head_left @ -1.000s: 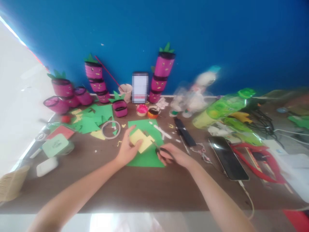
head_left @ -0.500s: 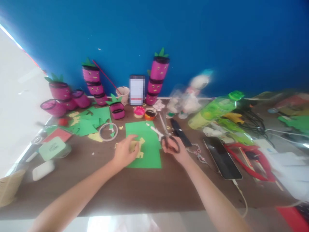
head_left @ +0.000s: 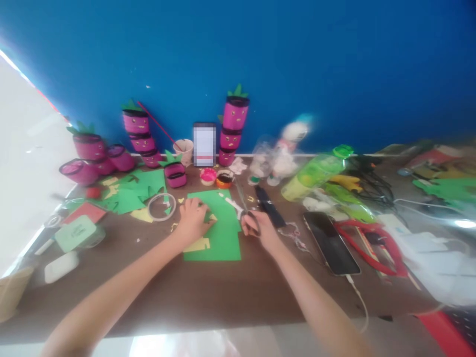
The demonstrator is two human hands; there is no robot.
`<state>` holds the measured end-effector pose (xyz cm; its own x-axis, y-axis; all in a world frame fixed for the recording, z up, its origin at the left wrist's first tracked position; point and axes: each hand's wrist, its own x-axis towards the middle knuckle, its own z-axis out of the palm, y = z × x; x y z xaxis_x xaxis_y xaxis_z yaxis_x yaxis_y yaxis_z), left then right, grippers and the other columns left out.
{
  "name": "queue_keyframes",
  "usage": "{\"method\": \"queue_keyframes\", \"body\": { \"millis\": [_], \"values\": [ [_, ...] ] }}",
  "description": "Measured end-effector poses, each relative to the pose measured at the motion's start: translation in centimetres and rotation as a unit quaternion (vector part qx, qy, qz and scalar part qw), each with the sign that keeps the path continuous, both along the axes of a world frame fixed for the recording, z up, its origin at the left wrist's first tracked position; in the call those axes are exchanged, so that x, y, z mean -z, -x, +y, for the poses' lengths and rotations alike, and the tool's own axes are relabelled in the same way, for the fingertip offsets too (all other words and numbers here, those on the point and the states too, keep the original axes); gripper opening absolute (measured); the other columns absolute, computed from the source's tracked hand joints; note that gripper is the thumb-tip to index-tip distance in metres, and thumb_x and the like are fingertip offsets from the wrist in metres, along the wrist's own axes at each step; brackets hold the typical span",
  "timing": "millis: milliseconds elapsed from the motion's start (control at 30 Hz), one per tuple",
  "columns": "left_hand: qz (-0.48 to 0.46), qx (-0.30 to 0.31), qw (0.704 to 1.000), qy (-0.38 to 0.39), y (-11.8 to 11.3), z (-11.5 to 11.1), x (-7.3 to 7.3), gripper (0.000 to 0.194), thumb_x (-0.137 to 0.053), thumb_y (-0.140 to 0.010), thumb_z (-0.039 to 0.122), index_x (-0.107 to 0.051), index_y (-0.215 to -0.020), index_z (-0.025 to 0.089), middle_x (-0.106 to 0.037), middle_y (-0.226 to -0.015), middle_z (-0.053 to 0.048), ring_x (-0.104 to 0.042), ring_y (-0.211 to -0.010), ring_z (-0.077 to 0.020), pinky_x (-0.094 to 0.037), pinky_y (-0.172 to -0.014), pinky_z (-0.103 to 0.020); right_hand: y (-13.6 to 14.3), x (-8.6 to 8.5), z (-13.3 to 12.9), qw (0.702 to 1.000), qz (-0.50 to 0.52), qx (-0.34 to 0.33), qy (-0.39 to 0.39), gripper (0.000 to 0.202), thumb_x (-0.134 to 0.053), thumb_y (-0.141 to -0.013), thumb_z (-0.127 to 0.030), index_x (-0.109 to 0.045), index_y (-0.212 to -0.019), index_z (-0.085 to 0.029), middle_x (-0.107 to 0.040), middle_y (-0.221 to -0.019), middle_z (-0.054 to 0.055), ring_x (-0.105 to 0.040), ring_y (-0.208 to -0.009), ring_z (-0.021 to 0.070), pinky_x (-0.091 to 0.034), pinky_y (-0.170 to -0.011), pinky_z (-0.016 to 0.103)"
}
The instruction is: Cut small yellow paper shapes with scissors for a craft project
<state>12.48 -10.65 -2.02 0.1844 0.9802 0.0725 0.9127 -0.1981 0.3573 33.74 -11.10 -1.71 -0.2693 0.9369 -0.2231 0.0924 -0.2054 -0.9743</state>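
Note:
My left hand [head_left: 194, 218] is over a green paper sheet [head_left: 225, 243], fingers curled in. At its fingertips shows a small yellow paper piece [head_left: 213, 217], which it seems to pinch; the fingers partly hide it. Another yellow paper piece [head_left: 201, 244] lies on the sheet beneath the wrist. My right hand [head_left: 258, 229] holds scissors [head_left: 241, 192] by their dark handles, the blades pointing away from me. Just left of the scissors, a white pen-like stick [head_left: 231, 202] lies across the sheet's right edge.
Pink stacked figures with green leaves [head_left: 235, 116] stand along the blue wall. A roll of tape [head_left: 161, 207] and green scraps [head_left: 130, 193] lie left. Pink [head_left: 208, 176] and orange tubs sit behind the sheet. A phone [head_left: 330, 243], green bottle [head_left: 316, 173] and red-handled tool [head_left: 372, 248] lie right.
The view has shifted slightly. My left hand has turned over and curled more above the sheet. The larger yellow piece now lies by the wrist; the scissors remain in my right hand.

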Motion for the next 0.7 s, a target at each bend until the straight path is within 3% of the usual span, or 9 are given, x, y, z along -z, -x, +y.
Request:
{"method": "queue_keyframes", "body": {
  "millis": [200, 367, 433, 567, 700],
  "values": [
    [-0.038, -0.009, 0.998, 0.05, -0.3, 0.3, -0.1, 0.01, -0.063, -0.07, 0.029, -0.064, -0.068, 0.019, -0.059, -0.09, -0.009, -0.049, -0.092, -0.029, -0.039, -0.075, -0.044, 0.1, 0.1, 0.1, 1.0, -0.011, -0.007, -0.013, 0.039, -0.062, -0.067, -0.051, -0.05, -0.055, -0.016, -0.049, -0.044, -0.002, -0.043, -0.043, 0.0088, -0.027, -0.042, 0.021],
    [-0.129, 0.078, 0.988, 0.016, 0.2, -0.1, 0.2, 0.007, -0.052, -0.077, 0.02, -0.059, -0.075, 0.021, -0.064, -0.081, -0.002, -0.057, -0.079, -0.0186, -0.043, -0.072, -0.033, 0.8, -0.5, -0.2, 0.999, -0.025, -0.008, -0.022, 0.041, -0.061, -0.067, -0.054, -0.047, -0.057, -0.017, -0.049, -0.046, -0.003, -0.039, -0.043, 0.0078, -0.028, -0.043, 0.022],
    [-0.12, 0.087, 0.989, -0.002, 0.4, -0.3, 0.3, 0.007, -0.052, -0.078, 0.021, -0.059, -0.08, 0.021, -0.065, -0.083, -0.002, -0.058, -0.079, -0.0186, -0.043, -0.074, -0.033, 1.0, -0.6, -0.3, 0.999, -0.034, -0.015, -0.027, 0.041, -0.061, -0.068, -0.054, -0.047, -0.058, -0.017, -0.05, -0.048, -0.003, -0.04, -0.044, 0.0082, -0.029, -0.044, 0.022],
    [-0.039, 0.046, 0.997, -0.04, 0.2, -0.3, 0.7, 0.018, -0.057, -0.076, 0.028, -0.061, -0.091, 0.018, -0.062, -0.093, -0.008, -0.055, -0.09, -0.0246, -0.042, -0.078, -0.038, 1.3, -0.4, -0.4, 0.998, -0.035, -0.032, -0.035, 0.042, -0.061, -0.068, -0.054, -0.045, -0.056, -0.018, -0.05, -0.048, -0.003, -0.042, -0.047, 0.0091, -0.031, -0.046, 0.023],
    [-0.047, 0.008, 0.999, -0.007, -0.2, -0.3, 1.0, 0.014, -0.057, -0.078, 0.03, -0.065, -0.084, 0.02, -0.063, -0.09, -0.007, -0.054, -0.087, -0.0241, -0.041, -0.077, -0.039, 1.2, -0.1, -0.3, 0.999, -0.03, -0.03, -0.027, 0.04, -0.059, -0.071, -0.053, -0.047, -0.058, -0.017, -0.05, -0.048, -0.003, -0.041, -0.045, 0.0086, -0.028, -0.045, 0.023]
  ]
}}
